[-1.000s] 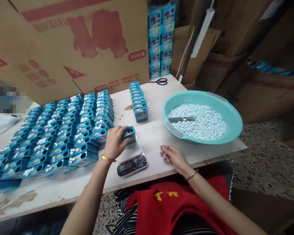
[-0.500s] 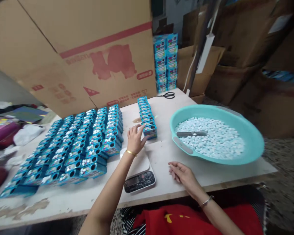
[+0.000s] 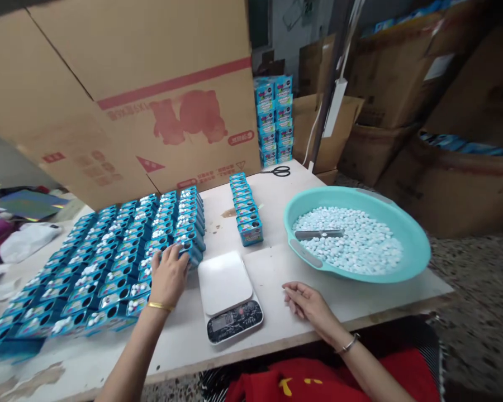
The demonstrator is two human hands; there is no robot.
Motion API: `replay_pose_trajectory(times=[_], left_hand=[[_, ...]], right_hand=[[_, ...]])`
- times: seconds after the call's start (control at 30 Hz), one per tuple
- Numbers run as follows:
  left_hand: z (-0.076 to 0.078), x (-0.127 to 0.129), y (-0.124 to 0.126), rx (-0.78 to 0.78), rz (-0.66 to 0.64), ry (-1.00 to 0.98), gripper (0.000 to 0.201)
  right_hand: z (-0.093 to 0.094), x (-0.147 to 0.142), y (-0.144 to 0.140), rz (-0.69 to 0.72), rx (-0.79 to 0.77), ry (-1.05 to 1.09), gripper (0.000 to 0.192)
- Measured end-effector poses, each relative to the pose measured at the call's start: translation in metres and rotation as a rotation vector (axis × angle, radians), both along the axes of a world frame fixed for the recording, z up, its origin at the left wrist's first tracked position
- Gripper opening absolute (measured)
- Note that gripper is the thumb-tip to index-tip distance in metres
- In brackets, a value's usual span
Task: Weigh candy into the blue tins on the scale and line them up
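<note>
My left hand (image 3: 169, 274) is at the front of the rightmost long row of blue printed boxes (image 3: 197, 254). Its fingers curl over a blue box there, most of which the hand hides. Beside it lies a white kitchen scale (image 3: 226, 285), its pan bare. My right hand (image 3: 308, 304) hovers by the table's front edge, thumb and fingertips pressed together; what they pinch, if anything, is too small to make out. Close to that hand stands a turquoise basin (image 3: 421, 245) of small pale pellets (image 3: 360, 245), with a flat metal tool (image 3: 319, 234) lying on them.
A shorter row of blue boxes (image 3: 251, 233) stands behind the scale. Black-handled scissors (image 3: 281, 171) lie near stacked boxes (image 3: 274, 120) at the back. A big carton (image 3: 129, 128) walls off the table's far side. More cartons (image 3: 456, 178) stand at the right.
My left hand has moved left from the short row, over the scale, to the long rows of boxes, and its fingers have curled. The right hand keeps its pinch. The view has shifted slightly.
</note>
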State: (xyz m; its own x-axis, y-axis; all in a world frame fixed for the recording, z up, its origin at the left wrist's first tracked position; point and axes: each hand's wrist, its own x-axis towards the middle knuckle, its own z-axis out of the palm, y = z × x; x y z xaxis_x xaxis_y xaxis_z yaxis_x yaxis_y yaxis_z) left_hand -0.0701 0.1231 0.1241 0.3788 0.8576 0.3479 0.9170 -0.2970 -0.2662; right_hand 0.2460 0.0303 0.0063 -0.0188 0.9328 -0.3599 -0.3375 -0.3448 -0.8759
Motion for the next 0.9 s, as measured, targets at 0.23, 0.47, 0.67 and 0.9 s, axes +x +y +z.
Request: replay_pose_trajectory(times=[0.23,0.47,0.67,0.9], left_hand=[[0.042,0.058,-0.018,-0.319,-0.179,0.004,0.016],[0.023,0.087,-0.014,-0.470,-0.225,-0.050,0.010],[0.025,0.053,-0.036,-0.245,-0.173,-0.506,0.033],[-0.064,-0.001,-0.095,-0.181,0.090,-0.749,0.057]], right_hand=[[0.004,0.005,-0.001,0.011,-0.053,0.033,0.040],[0.003,0.009,-0.003,0.013,-0.067,0.070,0.044],[0.000,0.000,-0.001,-0.023,-0.063,-0.018,0.043],[0.000,-0.012,0.010,-0.015,-0.050,-0.039,0.050]])
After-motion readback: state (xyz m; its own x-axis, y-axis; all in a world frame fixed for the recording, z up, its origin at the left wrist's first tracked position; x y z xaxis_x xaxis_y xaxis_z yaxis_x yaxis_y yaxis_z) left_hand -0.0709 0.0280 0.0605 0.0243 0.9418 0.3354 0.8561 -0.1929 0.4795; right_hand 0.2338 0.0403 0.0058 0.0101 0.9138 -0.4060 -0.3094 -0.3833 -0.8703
